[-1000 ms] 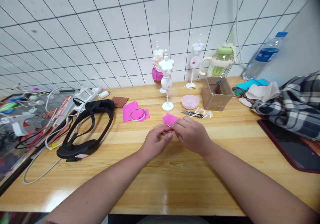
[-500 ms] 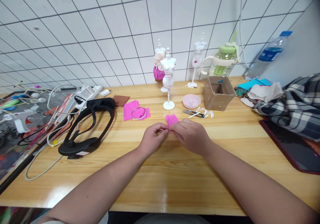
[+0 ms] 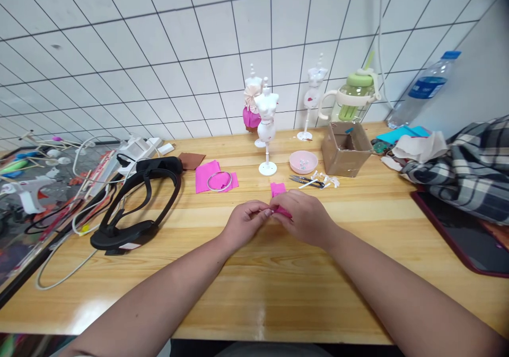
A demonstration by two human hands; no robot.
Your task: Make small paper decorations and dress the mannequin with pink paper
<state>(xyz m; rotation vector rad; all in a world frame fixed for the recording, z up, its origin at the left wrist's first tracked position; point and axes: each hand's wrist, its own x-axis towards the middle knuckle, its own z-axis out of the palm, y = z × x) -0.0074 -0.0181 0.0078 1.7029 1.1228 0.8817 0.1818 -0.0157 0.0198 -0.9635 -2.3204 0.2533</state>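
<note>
A small piece of pink crepe paper or cloth [image 3: 278,189] is pinched between my hands, low over the table. My right hand [image 3: 304,216] is closed on it, and part of the piece shows under its fingers. My left hand [image 3: 247,221] pinches at the piece's left edge, thumb against forefinger, its fingertips meeting the right hand's. Just beyond the hands stands a white mini dress form [image 3: 266,129]. Snips [image 3: 307,181] lie beyond the right hand, beside white scraps. To the left, a silver ring [image 3: 219,181] rests on more pink sheets [image 3: 204,176].
A pink dish [image 3: 303,169] with small beads and a cardboard box [image 3: 345,158] stand at the back right. Behind are two more dress forms [image 3: 314,94] and a green-lidded jug [image 3: 353,99]. A black headset [image 3: 131,235] lies left; a tablet [image 3: 461,229] lies right.
The pink piece has turned and been drawn under my right hand's fingers; less of it sticks out at the top. My left hand stays close beside it. The view has shifted slightly.
</note>
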